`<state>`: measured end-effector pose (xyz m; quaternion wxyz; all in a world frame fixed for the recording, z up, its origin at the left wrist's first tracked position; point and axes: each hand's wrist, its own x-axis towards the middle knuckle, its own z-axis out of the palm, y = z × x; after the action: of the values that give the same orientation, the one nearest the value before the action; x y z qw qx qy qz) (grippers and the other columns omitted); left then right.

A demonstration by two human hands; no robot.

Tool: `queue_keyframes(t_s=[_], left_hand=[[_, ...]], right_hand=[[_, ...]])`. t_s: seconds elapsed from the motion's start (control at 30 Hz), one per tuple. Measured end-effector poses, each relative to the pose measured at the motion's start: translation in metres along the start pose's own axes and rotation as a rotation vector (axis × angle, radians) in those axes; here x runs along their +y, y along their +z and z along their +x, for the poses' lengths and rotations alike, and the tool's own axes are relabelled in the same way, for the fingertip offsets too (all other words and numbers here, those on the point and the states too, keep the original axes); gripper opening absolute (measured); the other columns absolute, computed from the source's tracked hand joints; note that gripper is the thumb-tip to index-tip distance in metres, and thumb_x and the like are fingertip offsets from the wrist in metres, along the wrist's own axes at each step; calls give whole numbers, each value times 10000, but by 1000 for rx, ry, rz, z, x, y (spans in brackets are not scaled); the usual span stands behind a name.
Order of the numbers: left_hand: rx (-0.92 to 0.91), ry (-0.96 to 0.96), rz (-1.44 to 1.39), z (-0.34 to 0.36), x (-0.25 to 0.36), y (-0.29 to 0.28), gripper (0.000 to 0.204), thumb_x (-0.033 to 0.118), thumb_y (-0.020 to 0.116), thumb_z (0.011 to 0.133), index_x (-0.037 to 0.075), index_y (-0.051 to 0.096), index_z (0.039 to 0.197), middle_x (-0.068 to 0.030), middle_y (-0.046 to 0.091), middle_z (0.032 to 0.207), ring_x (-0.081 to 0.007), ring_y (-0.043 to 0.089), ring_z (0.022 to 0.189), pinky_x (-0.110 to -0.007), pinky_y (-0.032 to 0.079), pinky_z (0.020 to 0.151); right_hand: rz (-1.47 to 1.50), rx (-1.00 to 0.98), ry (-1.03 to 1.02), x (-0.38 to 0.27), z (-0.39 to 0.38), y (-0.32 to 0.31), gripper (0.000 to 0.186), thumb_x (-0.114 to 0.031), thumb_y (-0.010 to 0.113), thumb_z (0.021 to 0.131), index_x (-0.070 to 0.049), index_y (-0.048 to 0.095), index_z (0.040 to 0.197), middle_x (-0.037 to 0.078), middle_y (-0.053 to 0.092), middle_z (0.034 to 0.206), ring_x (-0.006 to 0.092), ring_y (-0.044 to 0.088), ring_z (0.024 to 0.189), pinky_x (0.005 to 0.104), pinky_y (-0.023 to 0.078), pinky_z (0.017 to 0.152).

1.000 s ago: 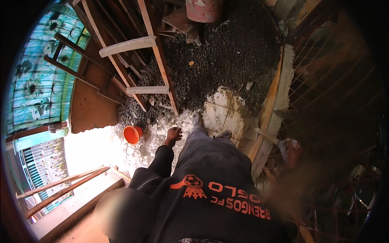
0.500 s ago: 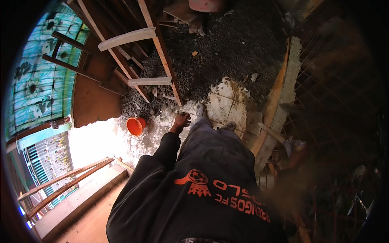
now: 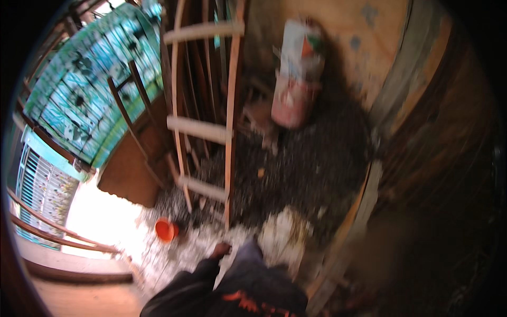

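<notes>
My left hand (image 3: pixel 222 249) hangs low in front of my dark trousers, over the pale, broken floor (image 3: pixel 195 248). Nothing shows in it, but motion smears its fingers. An orange bucket (image 3: pixel 166 230) stands to its left, apart from it. Beyond the hand, the foot of a wooden ladder (image 3: pixel 229 211) comes down to the floor. Toward the dark lower right, a dim reddish blur may be my right hand; its fingers and anything in them cannot be made out.
Dark gravel (image 3: pixel 285 164) spreads beyond the ladder. A white bucket (image 3: pixel 302 55) and a reddish bucket (image 3: pixel 291 103) stand together by the far wall (image 3: pixel 364 37). A patterned turquoise curtain (image 3: pixel 87 95) hangs at left. A wooden board edge (image 3: pixel 346 227) runs along the right.
My view has tilted up, bringing both far buckets and the wall into sight. My left hand appears lower in the picture. A light handle near my right hand no longer shows clearly.
</notes>
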<state>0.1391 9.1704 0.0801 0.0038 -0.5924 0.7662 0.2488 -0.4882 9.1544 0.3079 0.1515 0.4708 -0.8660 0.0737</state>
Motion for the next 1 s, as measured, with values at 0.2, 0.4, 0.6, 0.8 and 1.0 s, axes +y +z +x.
queue_keyframes(t_s=[0.2,0.4,0.6,0.8,1.0], left_hand=[[37,-1087,-1641,45,27,-55,389,214,496,891,-9,427,1202,-137,578,937,-271,599,710,-376,534,614],[458,-924,-1769,142,-4,-168,382,244,481,903,10,429,1201,-123,575,928,-257,596,704,-378,537,611],[741,-791,-1863,227,-65,-249,398,304,473,916,32,429,1202,-106,569,936,-233,586,688,-379,537,604],[1139,-548,-1944,259,-81,-348,449,570,612,763,149,512,886,9,333,636,-148,423,581,-282,392,541],[970,-183,-2153,311,-125,-412,1012,730,438,746,85,55,1425,-176,113,1467,-361,143,1340,-473,144,1074]], right_hand=[[606,-316,-92,-137,78,-17,447,-198,560,858,-45,438,1260,109,522,1149,230,488,1068,397,349,952],[1030,-773,-344,-262,132,-2,485,-210,566,872,-29,403,1292,115,527,1107,228,502,1019,380,404,898],[1502,-1127,-553,-376,145,67,508,-252,604,860,-10,429,1272,66,542,1011,165,510,882,338,437,799],[1058,-1385,-627,-445,186,0,206,-156,558,828,-46,585,1000,51,582,972,155,534,939,318,400,876],[1270,-1176,-296,-485,217,-5,230,-140,546,849,-44,587,1054,-12,589,801,71,511,666,224,423,619]])
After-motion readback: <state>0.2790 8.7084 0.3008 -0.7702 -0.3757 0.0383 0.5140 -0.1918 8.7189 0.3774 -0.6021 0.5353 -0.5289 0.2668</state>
